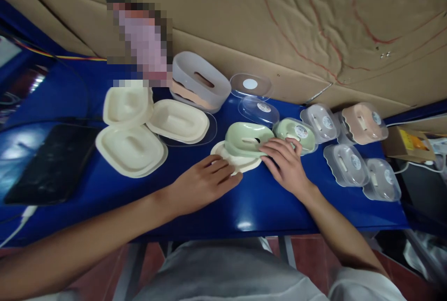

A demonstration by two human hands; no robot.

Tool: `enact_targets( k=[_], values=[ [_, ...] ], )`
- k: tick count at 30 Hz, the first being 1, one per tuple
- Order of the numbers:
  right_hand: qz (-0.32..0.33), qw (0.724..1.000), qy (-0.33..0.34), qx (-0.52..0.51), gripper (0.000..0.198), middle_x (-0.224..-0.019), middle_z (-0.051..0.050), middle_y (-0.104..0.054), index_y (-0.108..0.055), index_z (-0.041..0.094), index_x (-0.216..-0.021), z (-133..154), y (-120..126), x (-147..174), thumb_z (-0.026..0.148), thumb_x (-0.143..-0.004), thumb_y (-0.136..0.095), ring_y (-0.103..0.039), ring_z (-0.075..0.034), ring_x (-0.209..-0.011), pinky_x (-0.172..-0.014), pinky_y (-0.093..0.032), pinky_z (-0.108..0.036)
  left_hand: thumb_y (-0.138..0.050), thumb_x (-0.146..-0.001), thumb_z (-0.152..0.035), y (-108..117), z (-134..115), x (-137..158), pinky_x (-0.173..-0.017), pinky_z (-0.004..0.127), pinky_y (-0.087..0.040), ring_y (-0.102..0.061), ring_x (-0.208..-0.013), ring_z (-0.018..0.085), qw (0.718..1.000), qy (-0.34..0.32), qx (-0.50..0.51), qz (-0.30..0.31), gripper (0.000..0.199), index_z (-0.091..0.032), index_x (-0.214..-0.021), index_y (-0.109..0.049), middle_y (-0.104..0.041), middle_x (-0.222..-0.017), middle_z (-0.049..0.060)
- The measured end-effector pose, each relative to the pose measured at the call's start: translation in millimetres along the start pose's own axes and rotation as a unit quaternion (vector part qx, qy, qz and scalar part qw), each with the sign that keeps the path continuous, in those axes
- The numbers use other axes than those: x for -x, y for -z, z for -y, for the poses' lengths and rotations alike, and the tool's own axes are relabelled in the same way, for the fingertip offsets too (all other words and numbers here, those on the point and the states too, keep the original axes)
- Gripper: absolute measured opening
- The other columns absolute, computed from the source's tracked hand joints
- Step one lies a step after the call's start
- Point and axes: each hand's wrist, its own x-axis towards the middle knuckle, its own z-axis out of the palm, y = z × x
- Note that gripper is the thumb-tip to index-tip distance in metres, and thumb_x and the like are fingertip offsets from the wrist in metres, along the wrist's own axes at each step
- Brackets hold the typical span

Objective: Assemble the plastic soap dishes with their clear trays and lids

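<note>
One half-curled left hand [206, 180] sits at 7 o'clock on the cream tray [249, 165], right hand [287, 163] at 4 on the green dish [233, 137] atop it, can't tell if they're gripping, so I'd keep that dish level.

Light was moderate; white glare hit the blue tabletop [251, 201] near its front edge. Wide-angle stretch bent the soft-focus margins; mosaic [146, 42] blocked upper left.

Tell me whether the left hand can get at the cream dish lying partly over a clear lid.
Probably yes: between the left hand and the cream dish show only blue tabletop and the edge of the clear lid, and nothing covers the dish.
</note>
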Motion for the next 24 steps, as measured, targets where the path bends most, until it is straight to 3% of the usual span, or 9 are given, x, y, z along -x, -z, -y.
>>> enact_targets(
  k=[6,13,16,19,24],
  values=[
    [0.029,0.997,0.019,-0.073,0.027,-0.127,-0.009,-0.079,-0.064,0.022,-0.132,3,7,1,0.017,-0.105,-0.063,-0.072,-0.024,-0.126,-0.121,-0.034,-0.049,-0.060,-0.100,-0.008,5,4,1,-0.102,0.039,-0.055,-0.072,-0.107,0.023,1.000,-0.004,0.008,-0.005,0.027,-0.017,-0.124,-0.068,-0.078,-0.117,0.008],
    [0.096,0.990,0.077,-0.067,0.039,-0.135,-0.009,-0.076,-0.063,0.024,-0.144,4,4,10,0.014,-0.106,-0.056,-0.068,-0.023,-0.133,-0.121,-0.040,-0.049,-0.064,-0.095,-0.004,9,3,4,-0.110,0.045,-0.052,-0.067,-0.123,0.027,0.997,0.071,-0.020,-0.024,0.053,-0.027,-0.142,-0.063,-0.071,-0.134,0.011],
    [0.105,0.988,0.098,-0.052,0.038,-0.137,-0.008,-0.075,-0.066,0.023,-0.140,6,3,9,0.012,-0.107,-0.052,-0.066,-0.022,-0.135,-0.121,-0.042,-0.046,-0.068,-0.098,-0.013,9,4,0,-0.113,0.046,-0.051,-0.064,-0.129,0.028,0.996,0.085,-0.018,-0.037,0.039,-0.023,-0.135,-0.068,-0.072,-0.134,0.011],
    [0.097,0.988,0.116,-0.025,0.028,-0.132,-0.009,-0.077,-0.071,0.020,-0.132,8,4,4,0.018,-0.107,-0.058,-0.068,-0.022,-0.132,-0.118,-0.045,-0.044,-0.065,-0.102,-0.018,8,6,-4,-0.111,0.043,-0.051,-0.068,-0.119,0.024,0.997,0.067,-0.008,-0.034,0.022,-0.019,-0.124,-0.071,-0.075,-0.125,0.010],
    [0.085,0.987,0.140,-0.006,0.021,-0.126,-0.008,-0.079,-0.073,0.019,-0.125,10,4,3,0.021,-0.106,-0.064,-0.071,-0.022,-0.124,-0.113,-0.047,-0.045,-0.063,-0.102,-0.017,7,6,-7,-0.112,0.044,-0.050,-0.069,-0.116,0.024,0.998,0.056,-0.007,-0.014,0.021,-0.018,-0.121,-0.071,-0.076,-0.122,0.008]
  ],
)
